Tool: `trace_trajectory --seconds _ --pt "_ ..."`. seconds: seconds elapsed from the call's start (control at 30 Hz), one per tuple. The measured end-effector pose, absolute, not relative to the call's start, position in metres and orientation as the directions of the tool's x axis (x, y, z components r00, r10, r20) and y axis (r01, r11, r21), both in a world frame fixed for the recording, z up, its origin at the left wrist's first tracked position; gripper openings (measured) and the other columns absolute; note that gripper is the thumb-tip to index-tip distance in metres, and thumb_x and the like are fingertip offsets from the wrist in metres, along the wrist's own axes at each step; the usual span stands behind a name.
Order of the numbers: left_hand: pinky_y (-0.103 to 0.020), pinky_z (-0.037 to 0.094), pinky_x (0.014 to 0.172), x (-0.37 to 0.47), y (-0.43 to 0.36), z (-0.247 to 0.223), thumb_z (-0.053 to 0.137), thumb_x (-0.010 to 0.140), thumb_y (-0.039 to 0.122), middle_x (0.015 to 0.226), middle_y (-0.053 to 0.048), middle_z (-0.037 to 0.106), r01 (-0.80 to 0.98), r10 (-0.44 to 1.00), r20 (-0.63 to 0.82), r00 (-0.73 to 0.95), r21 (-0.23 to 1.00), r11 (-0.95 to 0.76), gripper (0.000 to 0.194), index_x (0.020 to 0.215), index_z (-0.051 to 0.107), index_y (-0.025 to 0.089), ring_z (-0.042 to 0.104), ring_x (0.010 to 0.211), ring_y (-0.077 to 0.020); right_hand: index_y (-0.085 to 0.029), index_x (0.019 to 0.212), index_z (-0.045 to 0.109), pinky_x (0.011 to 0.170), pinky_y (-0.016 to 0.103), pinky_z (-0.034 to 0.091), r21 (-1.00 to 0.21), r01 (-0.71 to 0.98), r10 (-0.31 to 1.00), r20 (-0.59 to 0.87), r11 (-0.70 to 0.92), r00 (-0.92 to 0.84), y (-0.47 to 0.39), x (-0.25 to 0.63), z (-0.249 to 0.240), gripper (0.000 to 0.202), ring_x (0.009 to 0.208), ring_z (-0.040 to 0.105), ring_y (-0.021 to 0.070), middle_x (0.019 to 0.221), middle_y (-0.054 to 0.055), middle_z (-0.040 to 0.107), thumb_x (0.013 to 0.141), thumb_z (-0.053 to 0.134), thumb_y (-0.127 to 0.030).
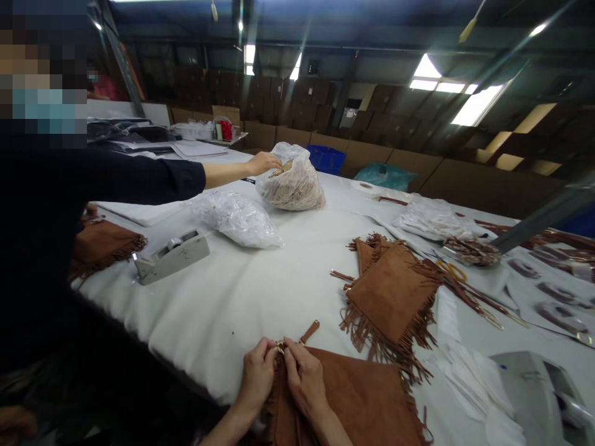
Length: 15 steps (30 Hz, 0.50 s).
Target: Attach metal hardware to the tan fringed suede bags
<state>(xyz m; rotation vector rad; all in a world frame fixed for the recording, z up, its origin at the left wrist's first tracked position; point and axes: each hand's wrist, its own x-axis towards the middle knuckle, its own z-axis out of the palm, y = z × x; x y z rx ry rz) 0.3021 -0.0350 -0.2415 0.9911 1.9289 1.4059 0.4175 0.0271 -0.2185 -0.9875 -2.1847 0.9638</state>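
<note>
1. Head view from over the worker's arms: both forearms rise from the bottom edge, wrists slightly bent, and the two hands nearly meet at the far corner of a brown fringed bag (357, 396)
2. Left hand (257, 373) leans inward, fingers curled, thumb and forefinger closed in a pinch on a small metal fitting (280, 348) at that corner
3. Right hand (304, 376) reaches across the bag, its thumb and fingertips pinching at the same fitting from the other side, with hardly any gap; I can't make out the grip's finer detail
4. That bag lies at the near edge of the white-covered table (223, 297), right below the hands, a leather tab (310, 331) sticking out just beyond them; more fringed bags (395, 291) lie beside it
5. Across at the left, a co-worker's hand (264, 163) stretches out to a filled plastic bag (297, 189), fingers at its opening
6. As for writing, the grey tape dispenser (179, 257) carries dark scrawled marks, but I can't read them surely
</note>
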Motion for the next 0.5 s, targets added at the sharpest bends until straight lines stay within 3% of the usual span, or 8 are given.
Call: trace_trajectory --seconds 0.13,0.23,0.37,0.5 --pt "-0.027 0.042 0.063 0.306 -0.024 -0.244 0.043 0.084 0.03 0.067 -0.001 0.064 0.181 0.77 -0.027 -0.637 0.966 0.183 0.019 0.076 0.057 0.02 0.059 0.064 -0.0177 -0.017 0.109 0.067 0.09 0.034 0.045 -0.929 0.321 0.866 0.002 0.187 -0.501 0.041 0.42 -0.205 0.046 0.098 0.062 0.0238 0.103 0.009 0.07 0.089 0.04 -0.048" --pt "-0.028 0.043 0.066 0.312 -0.021 -0.245 0.042 0.083 0.031 0.069 -0.002 0.064 0.183 0.754 -0.004 -0.657 0.969 0.165 0.02 0.077 0.057 0.02 0.06 0.066 -0.0186 -0.014 0.1 0.068 0.086 0.033 0.047 -0.976 0.198 0.874 -0.172 -0.09 -0.454 0.041 0.428 -0.202 0.046 0.094 0.062 0.0241 0.097 0.009 0.07 0.077 0.058 -0.053" --pt "-0.029 0.044 0.068 0.32 -0.017 -0.238 0.042 0.084 0.032 0.071 -0.003 0.064 0.184 0.734 0.023 -0.679 0.973 0.14 0.019 0.078 0.055 0.02 0.06 0.068 -0.0189 -0.013 0.078 0.066 0.053 0.023 0.044 -0.885 0.034 0.778 -0.427 -0.465 -0.46 0.026 0.438 -0.194 0.043 0.054 0.057 0.0133 0.063 0.003 0.065 0.062 0.074 -0.052" --pt "-0.027 0.045 0.067 0.33 -0.006 -0.228 0.042 0.084 0.032 0.076 -0.004 0.065 0.19 0.722 0.045 -0.69 0.974 0.121 0.018 0.079 0.055 0.02 0.06 0.07 -0.0179 -0.014 0.071 0.058 0.038 0.016 0.029 -0.76 -0.031 0.664 -0.546 -0.649 -0.51 0.008 0.442 -0.171 0.042 0.035 0.038 0.0042 0.044 -0.006 0.047 0.065 0.073 -0.053"
